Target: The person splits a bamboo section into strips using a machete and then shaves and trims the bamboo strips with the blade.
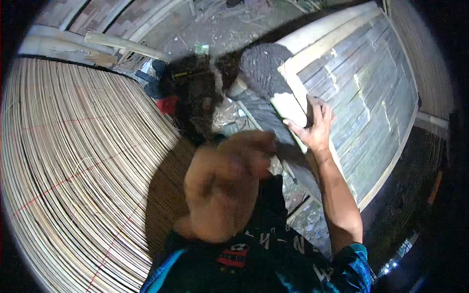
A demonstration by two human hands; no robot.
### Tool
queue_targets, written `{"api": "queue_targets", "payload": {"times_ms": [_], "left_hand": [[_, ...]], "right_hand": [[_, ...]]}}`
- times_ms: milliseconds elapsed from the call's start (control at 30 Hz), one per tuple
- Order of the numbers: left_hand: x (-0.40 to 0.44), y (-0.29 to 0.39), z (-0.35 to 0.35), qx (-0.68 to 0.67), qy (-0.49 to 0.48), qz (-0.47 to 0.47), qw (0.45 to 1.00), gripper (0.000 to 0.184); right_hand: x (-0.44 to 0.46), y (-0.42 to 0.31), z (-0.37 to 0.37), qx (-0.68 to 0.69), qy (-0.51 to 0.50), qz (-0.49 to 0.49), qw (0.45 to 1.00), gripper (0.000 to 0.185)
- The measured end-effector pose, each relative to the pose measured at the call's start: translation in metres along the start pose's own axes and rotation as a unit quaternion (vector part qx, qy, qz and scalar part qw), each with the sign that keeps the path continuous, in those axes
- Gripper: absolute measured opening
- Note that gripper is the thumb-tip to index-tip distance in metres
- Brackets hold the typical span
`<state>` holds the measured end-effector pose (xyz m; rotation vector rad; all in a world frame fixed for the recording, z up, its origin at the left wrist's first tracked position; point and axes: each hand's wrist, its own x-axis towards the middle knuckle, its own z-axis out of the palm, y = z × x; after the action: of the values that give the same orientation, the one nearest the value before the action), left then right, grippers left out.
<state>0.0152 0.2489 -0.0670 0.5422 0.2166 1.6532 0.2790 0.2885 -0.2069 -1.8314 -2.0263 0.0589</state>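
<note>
My right hand (320, 124) is at the near corner of a slatted panel (356, 97), its thumb and fingers around a pale, rounded piece (289, 108). A dark, rough lump (264, 68) sits just beyond that piece, against the panel's pale frame. My left hand (229, 176) is raised close to the camera in front of my chest. Motion blurs its fingers, and no object shows clearly in it.
On the left lies a wide stack of thin, pale strips (73, 161) crossed by red lines. Pale poles (127, 46) run along the upper left. Dark items and a red cloth (167, 105) lie beyond my left hand. Debris covers the ground (215, 34).
</note>
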Motion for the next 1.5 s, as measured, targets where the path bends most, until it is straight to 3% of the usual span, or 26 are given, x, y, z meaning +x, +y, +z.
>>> {"api": "queue_targets", "payload": {"times_ms": [33,133,267,367,667,1500], "left_hand": [[0.000,0.003,-0.001,0.000,0.132,-0.096,0.987,0.024],[0.011,-0.012,-0.008,-0.007,0.186,-0.131,0.974,0.023],[0.017,-0.018,-0.002,-0.012,0.156,-0.150,0.976,0.026],[0.025,-0.011,0.008,0.062,0.145,-0.167,0.973,0.028],[0.031,-0.001,0.009,-0.006,0.109,-0.171,0.979,0.034],[0.022,-0.011,0.004,0.024,0.081,-0.088,0.993,0.027]], "right_hand": [[0.000,-0.001,0.000,0.007,-0.001,0.000,1.000,0.091],[0.001,-0.003,-0.002,0.003,-0.006,0.006,1.000,0.092],[0.002,-0.007,-0.007,0.006,-0.014,0.022,1.000,0.093],[-0.002,-0.003,-0.004,-0.003,-0.009,0.016,1.000,0.094],[0.000,-0.012,-0.006,-0.018,-0.021,0.019,0.999,0.093],[-0.002,-0.013,-0.008,-0.001,-0.013,0.026,1.000,0.093]]}}
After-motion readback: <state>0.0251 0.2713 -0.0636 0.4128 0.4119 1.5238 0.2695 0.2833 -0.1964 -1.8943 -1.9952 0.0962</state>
